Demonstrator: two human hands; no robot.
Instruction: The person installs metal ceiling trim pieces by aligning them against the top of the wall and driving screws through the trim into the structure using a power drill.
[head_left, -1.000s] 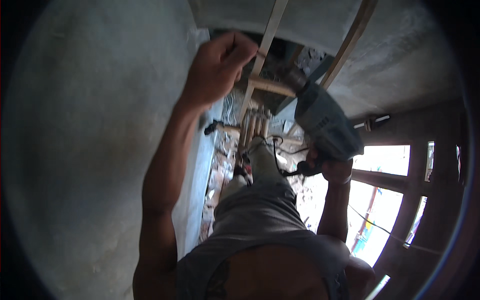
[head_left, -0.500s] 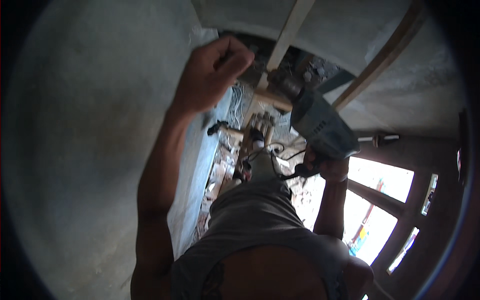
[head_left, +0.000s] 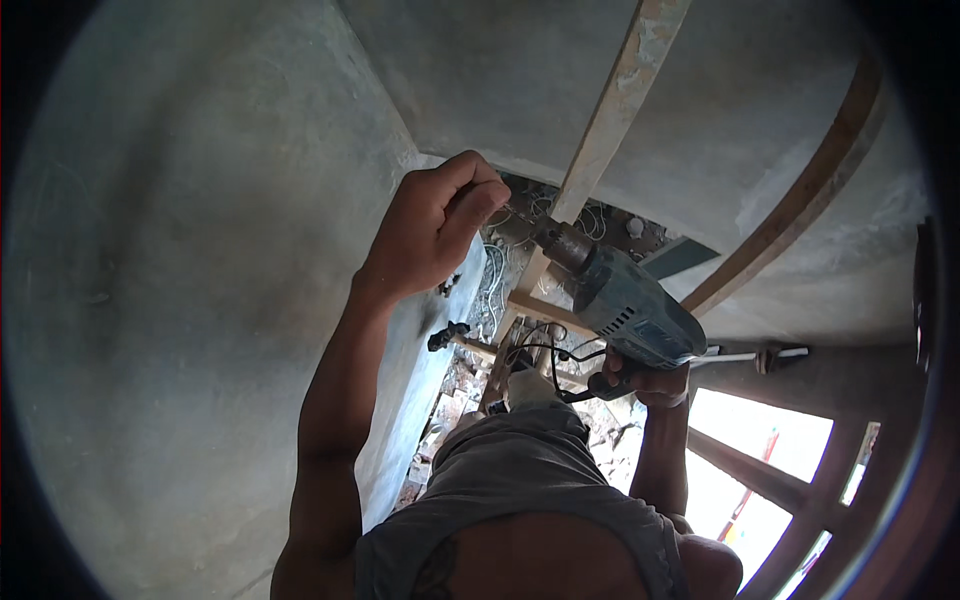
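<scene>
My right hand (head_left: 650, 380) grips the handle of a dark grey-teal electric drill (head_left: 635, 310), which points up and to the left. Its black cord loops below it. My left hand (head_left: 440, 220) is raised just beyond the chuck (head_left: 560, 240), thumb and finger pinched on the thin bit (head_left: 512, 208); its very tip is hidden by my fingers.
Long wooden battens (head_left: 625, 90) run past me beside grey plastered walls (head_left: 180, 250). Below are a wooden frame (head_left: 540, 310), loose wires and rubble (head_left: 635, 228). Daylight comes through a framed window opening (head_left: 760, 435) at lower right; a dark object on a stick (head_left: 448, 335) sits left of centre.
The view has shifted, so both hands, the drill and the battens appear lower in the picture. The drill stays in my right hand; my left hand remains pinched near its chuck.
</scene>
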